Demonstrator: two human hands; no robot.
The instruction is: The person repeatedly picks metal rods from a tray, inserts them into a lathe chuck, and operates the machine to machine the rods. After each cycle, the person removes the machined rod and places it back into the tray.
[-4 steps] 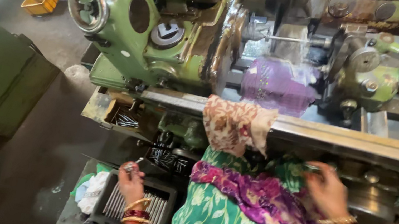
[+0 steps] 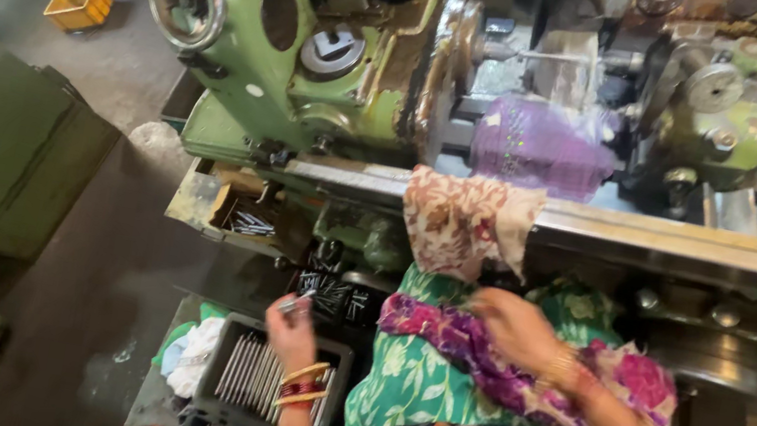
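head view: left hand (image 2: 291, 329) is raised on a bent wrist, fingers pinched shut around a thin metal pin (image 2: 293, 306), just above the far edge of a dark crate (image 2: 221, 391) full of like pins. right hand (image 2: 512, 328) reaches leftward across the lap, fingers loosely curled on flowered cloth (image 2: 469, 219) below the near edge of the green lathe (image 2: 323, 52); whether it grips anything cannot be told.

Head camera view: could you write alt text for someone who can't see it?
A person's left hand holds a small metal rod above a dark crate of rods, while the right hand reaches across patterned clothing below a green lathe.
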